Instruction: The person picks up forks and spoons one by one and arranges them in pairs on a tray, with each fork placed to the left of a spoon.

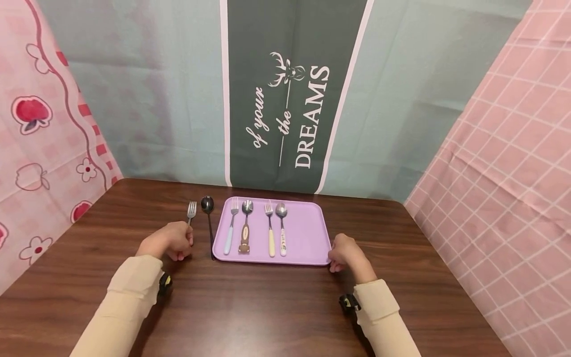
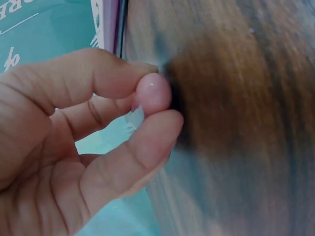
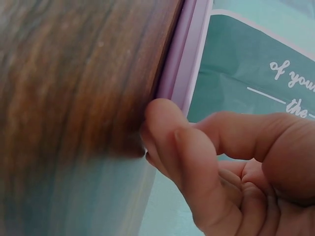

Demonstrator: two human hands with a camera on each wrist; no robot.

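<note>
My left hand (image 1: 175,240) pinches a fork by its handle, left of the tray. The fork's metal tines (image 1: 192,208) point away from me, and its rounded pink handle end (image 2: 154,92) shows between thumb and fingers in the left wrist view. Between that hand and the tray lies a long black spoon (image 1: 209,223). My right hand (image 1: 348,253) grips the near right corner of the purple tray (image 1: 308,238), fingers curled at its rim. On the tray lie a blue-handled fork (image 1: 229,238), a brown bear-handled spoon (image 1: 245,235), a cream-handled fork (image 1: 270,238) and a white patterned-handled spoon (image 1: 283,238).
The brown wooden table (image 1: 258,307) extends in front of the tray and to both sides. A green-grey cloth (image 1: 178,99) hangs behind it, with pink patterned cloths (image 1: 504,198) at the left and right. The tray's right part is bare.
</note>
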